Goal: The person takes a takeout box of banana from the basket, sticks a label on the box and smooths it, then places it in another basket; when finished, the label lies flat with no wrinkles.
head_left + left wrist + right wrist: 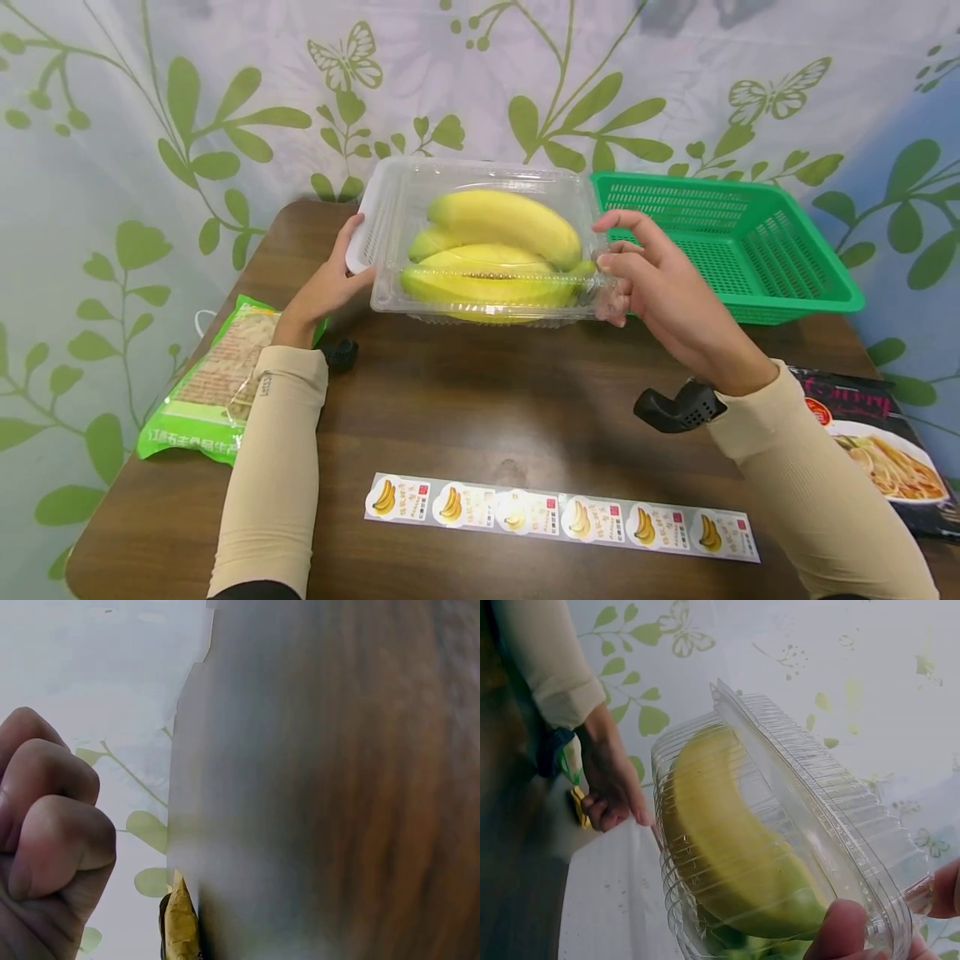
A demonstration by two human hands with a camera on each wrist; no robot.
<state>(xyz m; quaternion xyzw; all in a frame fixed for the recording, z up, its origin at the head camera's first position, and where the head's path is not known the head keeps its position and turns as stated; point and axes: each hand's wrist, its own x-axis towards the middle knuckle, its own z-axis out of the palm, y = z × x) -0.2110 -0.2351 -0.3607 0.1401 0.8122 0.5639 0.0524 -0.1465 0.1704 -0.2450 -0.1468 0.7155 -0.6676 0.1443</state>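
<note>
A clear plastic clamshell container with several yellow bananas inside is held above the table. My right hand grips its right edge; in the right wrist view the thumb presses on the clear plastic. My left hand is at the left end of a white basket, its thumb close to the container's near-left corner. Whether it grips the basket or the container cannot be made out. In the left wrist view the curled fingers of that hand show, with no object visible in them.
A green basket stands at the back right. At the left lies a green bag of food. A strip of banana stickers lies along the front. On the right is a dark noodle package. A patterned curtain hangs behind.
</note>
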